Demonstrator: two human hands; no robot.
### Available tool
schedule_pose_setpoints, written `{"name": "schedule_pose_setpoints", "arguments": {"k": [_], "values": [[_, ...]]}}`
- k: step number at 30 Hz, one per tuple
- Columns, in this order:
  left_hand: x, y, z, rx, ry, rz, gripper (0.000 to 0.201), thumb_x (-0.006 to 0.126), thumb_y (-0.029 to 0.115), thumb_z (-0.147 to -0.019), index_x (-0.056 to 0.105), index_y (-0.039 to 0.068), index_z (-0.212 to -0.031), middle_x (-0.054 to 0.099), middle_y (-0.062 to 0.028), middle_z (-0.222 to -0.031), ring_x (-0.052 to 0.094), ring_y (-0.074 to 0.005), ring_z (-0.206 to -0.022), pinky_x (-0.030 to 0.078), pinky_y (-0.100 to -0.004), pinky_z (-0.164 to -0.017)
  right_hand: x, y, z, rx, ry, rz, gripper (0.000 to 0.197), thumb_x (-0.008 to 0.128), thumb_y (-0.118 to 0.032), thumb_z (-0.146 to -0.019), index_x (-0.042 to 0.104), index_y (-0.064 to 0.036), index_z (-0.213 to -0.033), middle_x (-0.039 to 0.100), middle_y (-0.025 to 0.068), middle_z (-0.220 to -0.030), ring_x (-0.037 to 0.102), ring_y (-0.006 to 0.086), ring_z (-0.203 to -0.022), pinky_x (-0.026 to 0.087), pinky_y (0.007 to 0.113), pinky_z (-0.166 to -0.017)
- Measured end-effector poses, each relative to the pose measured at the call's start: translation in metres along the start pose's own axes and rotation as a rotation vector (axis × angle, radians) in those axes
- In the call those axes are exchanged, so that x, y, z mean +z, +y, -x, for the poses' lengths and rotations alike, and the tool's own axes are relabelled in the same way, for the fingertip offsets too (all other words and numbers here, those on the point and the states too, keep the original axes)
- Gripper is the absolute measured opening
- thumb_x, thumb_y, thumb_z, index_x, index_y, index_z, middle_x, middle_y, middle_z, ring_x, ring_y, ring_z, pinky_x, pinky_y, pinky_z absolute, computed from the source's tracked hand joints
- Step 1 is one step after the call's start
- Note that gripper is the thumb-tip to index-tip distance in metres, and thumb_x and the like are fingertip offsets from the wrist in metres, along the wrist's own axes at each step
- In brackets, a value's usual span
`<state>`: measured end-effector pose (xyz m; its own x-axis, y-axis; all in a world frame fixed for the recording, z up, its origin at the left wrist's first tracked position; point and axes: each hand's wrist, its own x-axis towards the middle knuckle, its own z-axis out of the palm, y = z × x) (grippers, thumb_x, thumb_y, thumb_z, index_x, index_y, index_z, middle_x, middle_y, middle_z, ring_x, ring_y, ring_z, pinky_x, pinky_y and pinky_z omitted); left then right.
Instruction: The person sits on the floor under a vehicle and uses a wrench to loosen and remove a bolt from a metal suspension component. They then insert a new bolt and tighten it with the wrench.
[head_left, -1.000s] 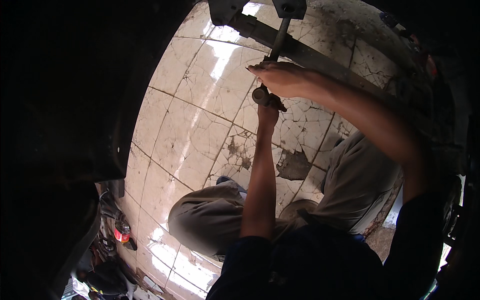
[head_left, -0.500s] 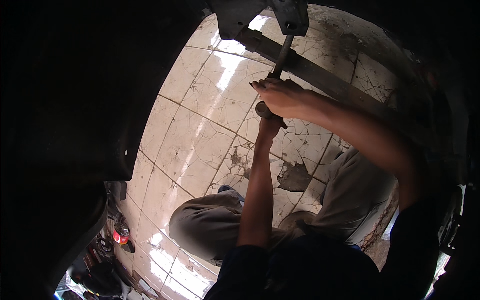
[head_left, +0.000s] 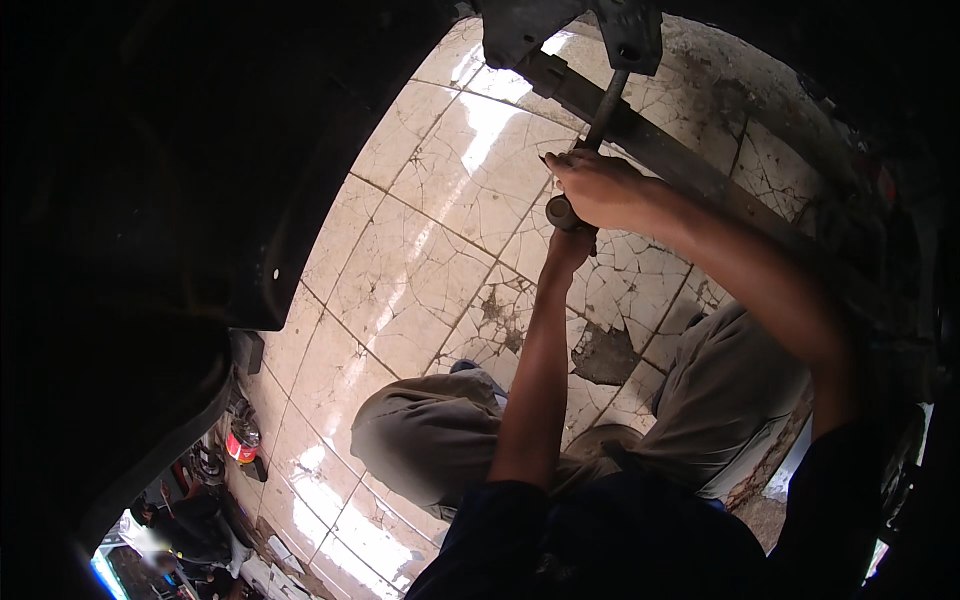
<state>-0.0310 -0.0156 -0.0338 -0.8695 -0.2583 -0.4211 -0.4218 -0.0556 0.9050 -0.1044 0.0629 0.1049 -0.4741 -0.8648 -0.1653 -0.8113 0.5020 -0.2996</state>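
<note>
A dark metal rod (head_left: 607,110) slants down from a dark bracket (head_left: 630,38) with a hole in it, near the top of the view. At its lower end sits a thick round eye with a hollow centre (head_left: 560,210). My right hand (head_left: 600,190) is closed over the rod just above and beside that eye, its fingertips pointing left. Below it, my left hand (head_left: 570,248) comes up from underneath and grips the lower part of the rod; most of its fingers are hidden behind the eye and my right hand.
A long dark beam (head_left: 690,160) crosses behind the rod. Large dark body panels (head_left: 150,200) close in at the left and top. Beneath lies a cracked tile floor (head_left: 400,230) with a broken patch (head_left: 605,355). At lower left are a red-labelled bottle (head_left: 241,442) and a person (head_left: 195,530).
My view has shifted, so the bracket, rod and hands appear farther right. Both hands keep their grip on the rod. More of the person at lower left shows.
</note>
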Motion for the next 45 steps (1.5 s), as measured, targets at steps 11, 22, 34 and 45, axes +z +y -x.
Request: {"name": "schedule_pose_setpoints", "arguments": {"k": [11,22,34,45], "values": [[0.003,-0.026,-0.007,0.234,0.127,0.022,0.013,0.053,0.016,-0.092,0.058,0.006,-0.098,0.063,-0.0057,-0.070,0.062,-0.0157,-0.062,0.047,-0.0322,-0.055,0.004,-0.005,0.003,-0.049,0.066,-0.103,0.043,0.041,-0.009,-0.097,0.042,0.0048,-0.138,0.051,0.0256,-0.134,0.047,0.0351,-0.130,0.039,0.040,-0.108],[-0.001,-0.021,0.007,0.173,0.122,0.043,0.015,0.054,0.013,-0.092,0.058,0.004,-0.102,0.062,-0.0046,-0.075,0.059,-0.0133,-0.063,0.046,-0.0297,-0.055,-0.006,-0.021,0.012,-0.080,-0.058,0.011,0.045,0.041,-0.010,-0.096,0.043,0.0049,-0.138,0.048,0.0217,-0.141,0.042,0.0315,-0.134,0.039,0.040,-0.109],[0.003,-0.026,-0.005,0.251,0.103,0.062,0.010,0.051,0.010,-0.091,0.059,0.004,-0.090,0.061,-0.0036,-0.068,0.058,-0.0122,-0.060,0.046,-0.0292,-0.054,-0.006,-0.010,0.000,-0.087,0.422,-0.027,0.045,0.049,-0.002,-0.087,0.050,0.0037,-0.131,0.061,0.0193,-0.120,0.058,0.0317,-0.113,0.045,0.045,-0.094],[0.009,-0.025,-0.003,0.223,0.133,0.142,0.018,0.047,0.013,-0.091,0.058,0.004,-0.079,0.060,-0.0045,-0.065,0.057,-0.0131,-0.057,0.045,-0.0305,-0.054,0.026,0.008,0.005,-0.031,0.279,-0.026,0.036,0.045,-0.013,-0.097,0.053,0.0012,-0.130,0.062,0.0163,-0.118,0.057,0.0295,-0.114,0.036,0.044,-0.101]]}}
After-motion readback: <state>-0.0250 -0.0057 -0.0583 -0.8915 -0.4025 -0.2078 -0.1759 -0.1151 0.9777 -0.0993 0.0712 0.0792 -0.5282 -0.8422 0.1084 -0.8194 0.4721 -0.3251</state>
